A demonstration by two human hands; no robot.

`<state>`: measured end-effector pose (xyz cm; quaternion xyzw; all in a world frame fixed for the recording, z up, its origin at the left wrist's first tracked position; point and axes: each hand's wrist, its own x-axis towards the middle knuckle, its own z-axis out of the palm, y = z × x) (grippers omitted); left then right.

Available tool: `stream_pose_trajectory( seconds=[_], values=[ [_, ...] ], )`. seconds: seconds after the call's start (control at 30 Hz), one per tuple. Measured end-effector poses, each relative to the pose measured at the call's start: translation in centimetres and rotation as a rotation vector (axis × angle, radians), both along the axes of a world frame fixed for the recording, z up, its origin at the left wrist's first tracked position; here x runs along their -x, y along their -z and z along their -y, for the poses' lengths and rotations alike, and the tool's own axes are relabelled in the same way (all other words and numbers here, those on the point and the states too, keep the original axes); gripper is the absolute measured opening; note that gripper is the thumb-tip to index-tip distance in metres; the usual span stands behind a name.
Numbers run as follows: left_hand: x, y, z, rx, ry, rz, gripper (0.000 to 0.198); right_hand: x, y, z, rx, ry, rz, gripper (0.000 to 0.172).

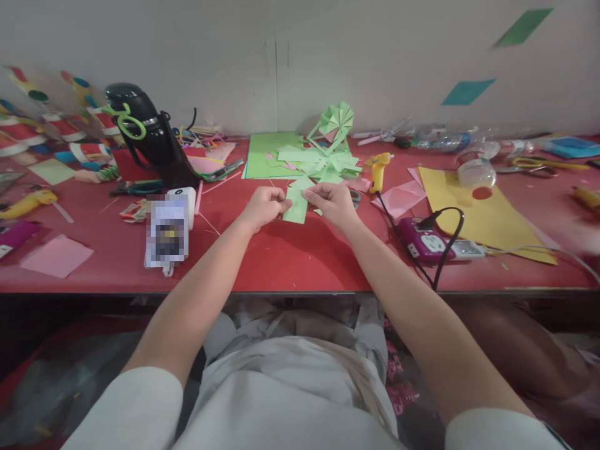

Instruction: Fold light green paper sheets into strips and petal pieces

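You can read no text, brand or number anywhere here. On the purple power block (422, 242) to your right, a white panel bears small dark marks, too small for you to make out. The clear plastic bottle (477, 175) behind it on the table (281, 265) has a label in red and white, its print too blurred to read. To your left, the front of the pale device (167, 237) is pixelated, so any words there are hidden from you.

The green paper (295, 211) looks matt, the black flask (162, 147) glossy, the tabletop (281, 262) smooth.
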<state>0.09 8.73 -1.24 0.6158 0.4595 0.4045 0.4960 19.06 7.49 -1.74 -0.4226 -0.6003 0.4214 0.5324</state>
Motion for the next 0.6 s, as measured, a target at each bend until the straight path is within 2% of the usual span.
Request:
stream_pose_trajectory(
  seconds=[0.17,0.33,0.4,0.5,0.6],
  values=[
    [0.00,0.42,-0.15,-0.015,0.032,0.035,0.018,-0.08,0.12,-0.05,0.022,0.011,-0.005,0.041],
    [-0.06,0.33,-0.44,-0.239,-0.138,0.047,0.025,0.08,0.28,0.04,0.100,-0.007,-0.058,0.043],
    [-0.05,0.33,-0.54,-0.277,-0.159,0.034,0.021,0.26,0.37,0.04,0.105,-0.053,-0.094,0.047],
    [-0.12,0.33,-0.46,-0.249,-0.124,0.069,0.014,0.38,0.37,0.04,0.080,-0.120,-0.117,0.052],
    [-0.28,0.11,-0.12,-0.157,-0.059,0.146,0.019,0.29,0.22,0.14,0.077,-0.145,-0.102,0.053]
  ],
)
